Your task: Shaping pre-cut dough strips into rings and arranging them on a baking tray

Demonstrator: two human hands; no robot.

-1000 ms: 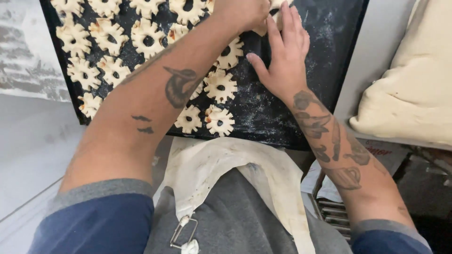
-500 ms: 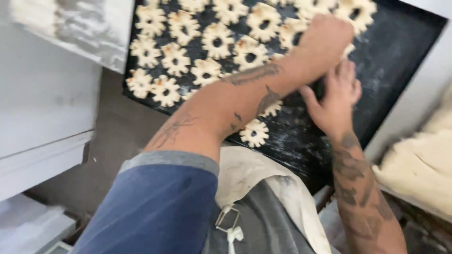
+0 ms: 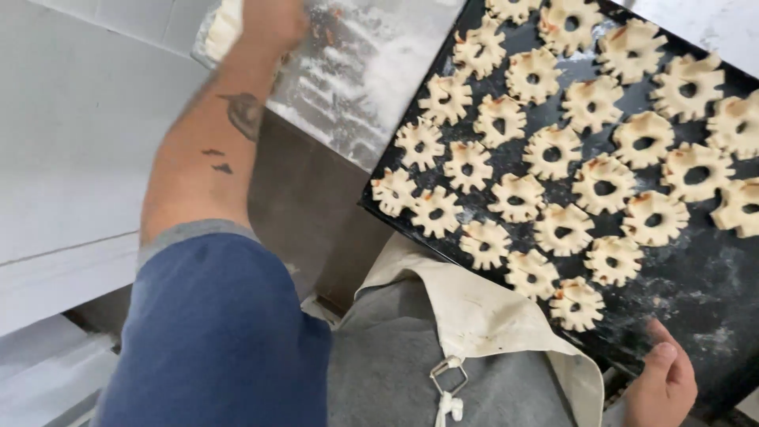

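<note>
Your left hand (image 3: 273, 22) was up at the top edge of view, far out over the floured table (image 3: 371, 63), closed around a pale piece of dough (image 3: 224, 28) that showed just left of the knuckles. The fingers themselves were mostly cut off by the frame, so how tightly they gripped could not be told. Your forearm ran straight down from it to the blue sleeve (image 3: 213, 332).

Your right hand (image 3: 662, 386) sat at the bottom right, thumb laid against the near edge of the black baking tray (image 3: 711, 316); fingers were out of sight, so spread or curled could not be told.

The tray carried rows of flower-shaped pastries (image 3: 553, 150), each with a hole in the middle, packed close. The nearest pastry (image 3: 575, 303) lay just up and left of your right thumb, not touching it. All pastries lay well apart from your left hand. A cream apron (image 3: 482, 316) hung below the tray's edge.
</note>
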